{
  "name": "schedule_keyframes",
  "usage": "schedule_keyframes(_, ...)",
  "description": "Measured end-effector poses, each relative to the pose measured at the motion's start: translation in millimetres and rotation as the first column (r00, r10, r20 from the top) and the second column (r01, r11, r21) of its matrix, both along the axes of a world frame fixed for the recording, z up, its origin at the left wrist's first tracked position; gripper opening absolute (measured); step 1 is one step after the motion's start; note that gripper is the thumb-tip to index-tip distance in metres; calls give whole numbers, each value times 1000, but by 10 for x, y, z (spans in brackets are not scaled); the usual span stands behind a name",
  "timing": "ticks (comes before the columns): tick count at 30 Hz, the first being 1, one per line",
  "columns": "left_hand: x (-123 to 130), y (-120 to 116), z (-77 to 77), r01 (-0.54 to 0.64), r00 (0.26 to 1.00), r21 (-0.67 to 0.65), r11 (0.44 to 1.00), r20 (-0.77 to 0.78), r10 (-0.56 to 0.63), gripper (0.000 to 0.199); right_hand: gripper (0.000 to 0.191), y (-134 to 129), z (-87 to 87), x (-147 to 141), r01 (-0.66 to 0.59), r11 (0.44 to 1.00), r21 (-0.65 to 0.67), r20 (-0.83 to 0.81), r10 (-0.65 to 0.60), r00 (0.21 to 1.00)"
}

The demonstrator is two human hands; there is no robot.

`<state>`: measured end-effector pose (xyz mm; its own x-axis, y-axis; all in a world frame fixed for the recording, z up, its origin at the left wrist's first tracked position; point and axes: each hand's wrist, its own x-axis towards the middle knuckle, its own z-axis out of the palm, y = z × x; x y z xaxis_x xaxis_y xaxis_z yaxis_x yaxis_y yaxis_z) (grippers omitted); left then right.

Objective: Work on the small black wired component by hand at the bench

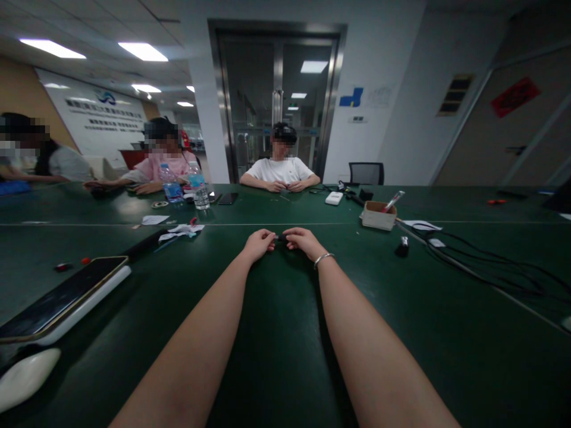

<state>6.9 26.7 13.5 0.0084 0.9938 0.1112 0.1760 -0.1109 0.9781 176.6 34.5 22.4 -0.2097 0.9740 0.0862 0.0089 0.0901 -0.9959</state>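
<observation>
Both hands meet out in front, and it's a fingertip hold on each side! The left grip (259,245) pinches one end of a small dark piece (281,238), and the right grip (304,241) is closed on the other end, so the piece sits right between them, just above the bench (276,356). Too small to say what it is. There's a silver bracelet (323,260) round the right wrist.

Out to the right, a black-and-silver object (402,246) stands on the green top, and beyond it an open box (377,221) with a pen-like stick (392,201) leaning out over its rim. Black cables (495,261) sprawl away further right. Over to the left, crumpled paper (181,232), then a big phone (66,291) lying on a white block (93,300), with a smooth white object (29,377) near it at the edge of view.

Look further up: two water bottles (199,187) side by side, a dark phone (228,198) lying flat just right of them, and a white device (333,198) across the way. Directly opposite sits a person in a white shirt (285,172), hands together on the far side, and a person in pink (167,163) sits off to the left.
</observation>
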Motion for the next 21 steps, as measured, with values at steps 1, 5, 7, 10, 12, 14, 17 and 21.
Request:
schedule_keyframes(1, 0, -1, -4, -6, 1000, 10, 1000, 8, 5, 10, 18, -1, 1, 0, 0, 1000, 0, 0, 0, 1000)
schedule_keyframes(5, 4, -9, -7, -4, 999, 47, 999, 47, 1, 13, 18, -12, 12, -2, -3, 1000, -4, -3, 3, 1000)
schedule_keyframes(7, 5, -15, 5, 8, 998, 37, 999, 57, -10, 13, 18, -20, 20, -3, -1, 1000, -13, -5, 1, 1000)
schedule_keyframes(10, 6, -27, 30, 24, 997, 7, 1000, 68, -24, 12, 18, -29, 30, -5, 3, 1000, -25, -8, -3, 1000)
schedule_keyframes(12, 4, -34, 42, 30, 998, -12, 999, 64, -29, 12, 19, -30, 32, -6, 5, 1000, -25, -14, -5, 1000)
schedule_keyframes(14, 0, -36, 46, 33, 997, -18, 999, 64, -32, 14, 19, -26, 30, -6, 6, 1000, -25, -17, -7, 1000)
schedule_keyframes(17, -8, -30, 41, 35, 997, -17, 999, 70, -33, 15, 18, -16, 22, -4, 5, 1000, -27, -23, -5, 1000)
schedule_keyframes(21, -15, -26, 42, 31, 996, -29, 999, 89, -28, 12, 17, -8, 12, -3, 3, 1000, -17, -34, -4, 999)
